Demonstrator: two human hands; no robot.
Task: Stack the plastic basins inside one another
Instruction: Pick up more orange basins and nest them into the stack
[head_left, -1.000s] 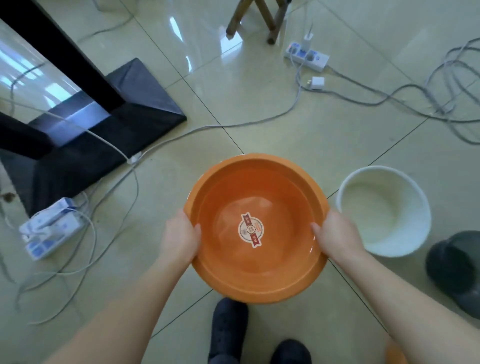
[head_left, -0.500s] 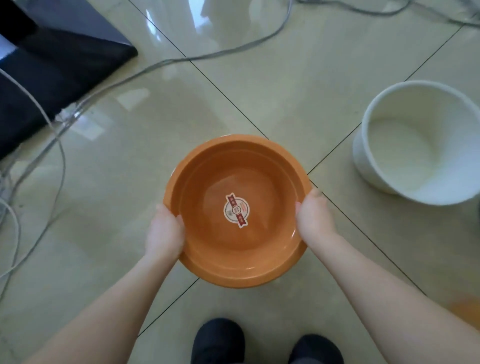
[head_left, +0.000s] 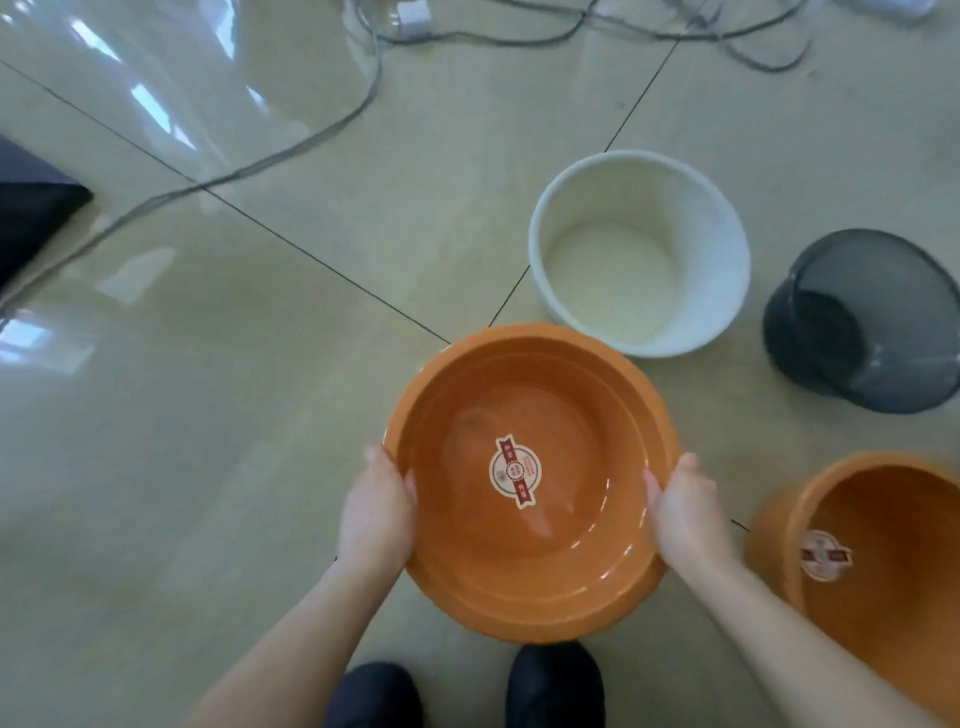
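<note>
Two dark shoes (head_left: 555, 686) stand on a glossy tiled floor (head_left: 208, 467) at the bottom of the view. Just above them, a person holds an orange basin (head_left: 530, 483) by its rim, the left hand (head_left: 376, 514) and the right hand (head_left: 685, 512) each with a closed grip on opposite sides. A round sticker (head_left: 515, 471) sits in its bottom. To the right, a second orange basin (head_left: 883, 561) rests on the floor. Farther off stand a white basin (head_left: 639, 254) and, right of it, a dark mesh bin (head_left: 867, 322). Grey cables (head_left: 332, 124) trail across the far floor.
</note>
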